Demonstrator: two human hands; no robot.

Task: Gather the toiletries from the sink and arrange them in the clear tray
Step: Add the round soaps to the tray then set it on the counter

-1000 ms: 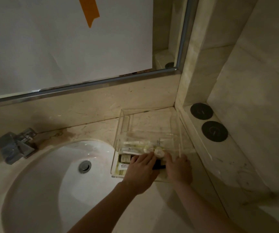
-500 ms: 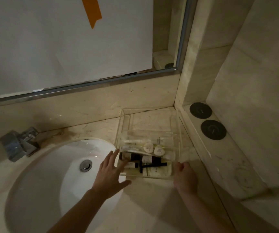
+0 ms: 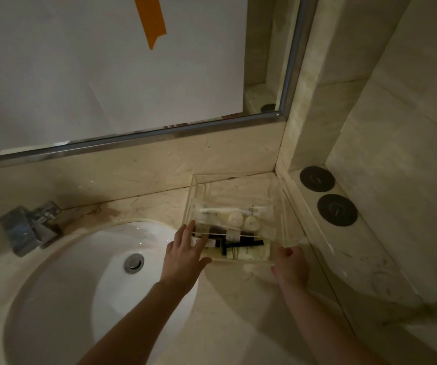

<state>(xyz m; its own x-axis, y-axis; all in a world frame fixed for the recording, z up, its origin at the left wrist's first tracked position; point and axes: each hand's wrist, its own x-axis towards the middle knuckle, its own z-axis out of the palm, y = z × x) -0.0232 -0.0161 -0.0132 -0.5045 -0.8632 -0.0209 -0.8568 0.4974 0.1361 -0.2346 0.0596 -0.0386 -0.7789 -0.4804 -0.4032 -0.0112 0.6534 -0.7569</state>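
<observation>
Toiletries [image 3: 234, 237] lie inside the clear tray [image 3: 278, 206], which sits on the marble counter [image 3: 146, 204] in the corner right of the white sink [image 3: 80, 272]. Left hand [image 3: 184, 255] rests spread flat against the tray's left front wall, fingers apart, gripping nothing. Right hand [image 3: 290, 264] curls at the tray's front right corner; whether it clamps the wall cannot be told.

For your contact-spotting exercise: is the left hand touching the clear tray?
Touching. The head view shows the left hand with open fingers laid against the near left corner of the clear tray.
</observation>
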